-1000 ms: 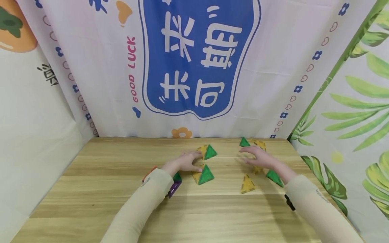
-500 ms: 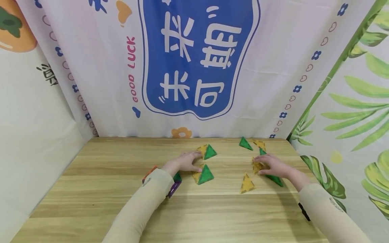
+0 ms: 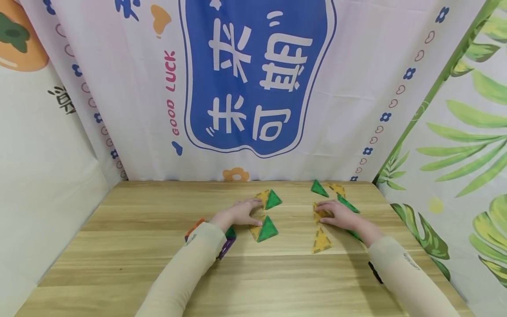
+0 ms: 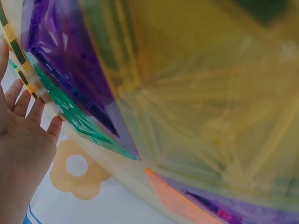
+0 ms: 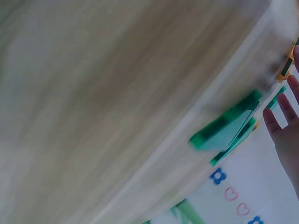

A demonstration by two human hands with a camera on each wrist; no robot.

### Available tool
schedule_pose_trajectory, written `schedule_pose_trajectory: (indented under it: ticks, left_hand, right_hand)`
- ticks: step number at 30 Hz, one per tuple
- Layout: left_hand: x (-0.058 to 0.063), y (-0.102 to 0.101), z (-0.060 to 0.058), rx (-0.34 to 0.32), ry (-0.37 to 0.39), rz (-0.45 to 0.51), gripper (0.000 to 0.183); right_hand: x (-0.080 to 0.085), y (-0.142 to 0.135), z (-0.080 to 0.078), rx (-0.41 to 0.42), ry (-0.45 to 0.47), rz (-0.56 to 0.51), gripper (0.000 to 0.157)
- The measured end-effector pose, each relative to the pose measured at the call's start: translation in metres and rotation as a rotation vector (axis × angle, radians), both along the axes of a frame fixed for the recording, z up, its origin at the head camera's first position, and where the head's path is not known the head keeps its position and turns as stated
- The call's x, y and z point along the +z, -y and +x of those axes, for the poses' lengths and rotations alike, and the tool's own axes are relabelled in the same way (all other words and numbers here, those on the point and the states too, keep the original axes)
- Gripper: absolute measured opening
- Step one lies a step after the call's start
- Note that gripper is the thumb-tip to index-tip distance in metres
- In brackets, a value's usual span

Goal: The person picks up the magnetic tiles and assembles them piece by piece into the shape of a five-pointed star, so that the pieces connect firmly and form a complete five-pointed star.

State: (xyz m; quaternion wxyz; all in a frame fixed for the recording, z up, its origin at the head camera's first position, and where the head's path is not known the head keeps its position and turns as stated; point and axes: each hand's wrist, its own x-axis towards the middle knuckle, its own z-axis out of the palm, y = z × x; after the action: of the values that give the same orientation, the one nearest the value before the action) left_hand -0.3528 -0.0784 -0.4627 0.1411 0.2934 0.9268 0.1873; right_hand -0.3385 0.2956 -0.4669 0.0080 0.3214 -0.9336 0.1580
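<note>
The right hand [image 3: 336, 215] pinched a yellow triangular tile [image 3: 318, 215], probably light, stiff and best held by its edges; the left hand [image 3: 239, 212] was spread.

Behind the table [image 3: 277, 281] hangs a white cloth [image 3: 356, 79]; its blue panel [image 3: 255, 75] bears white characters [image 3: 228, 113]. Left of the panel, letters [image 3: 170, 70] spelling GOOD LUCK run upward beneath an orange heart [image 3: 160, 18]. An orange flower [image 3: 227, 175] sits just above the table's far edge. Blue flowers [image 3: 409, 73] and small hearts [image 3: 429, 37] line both sides. Far left is a printed fruit [image 3: 23, 55], far right green leaves [image 3: 471, 150]
</note>
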Motion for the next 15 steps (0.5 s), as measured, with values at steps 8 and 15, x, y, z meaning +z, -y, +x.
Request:
schedule_pose_trajectory:
  ticks: [8,15]
  left_hand:
    - [0.000,0.000,0.002,-0.001,-0.010,0.003,0.073]
    - [0.000,0.000,0.001,-0.012,-0.024,0.003,0.072]
  right_hand:
    - [0.002,0.029,0.004,0.055,0.062,-0.031,0.038]
    - [0.002,0.038,0.004,0.097,0.068,-0.015,0.037]
